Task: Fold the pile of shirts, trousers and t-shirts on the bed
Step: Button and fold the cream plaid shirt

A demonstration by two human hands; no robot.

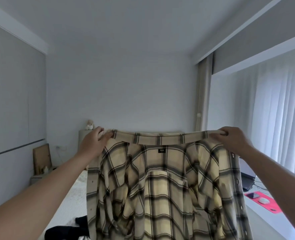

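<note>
Above the bed (68, 196), in mid-air: one cream-and-black plaid shirt (167, 187), hanging open, label facing the viewer. The left hand (93, 141) is pinching the collar's left end; the right hand (231, 137) is gripping its right end, the collar pulled taut between them. Fabric is looking light, soft and limp, draping freely; probably best taken at the collar or shoulders. Dark garments (65, 231) are lying near left on the mattress.

The hanging plaid shirt (164, 184) blocks the middle; open air lies above it and leftward.
</note>
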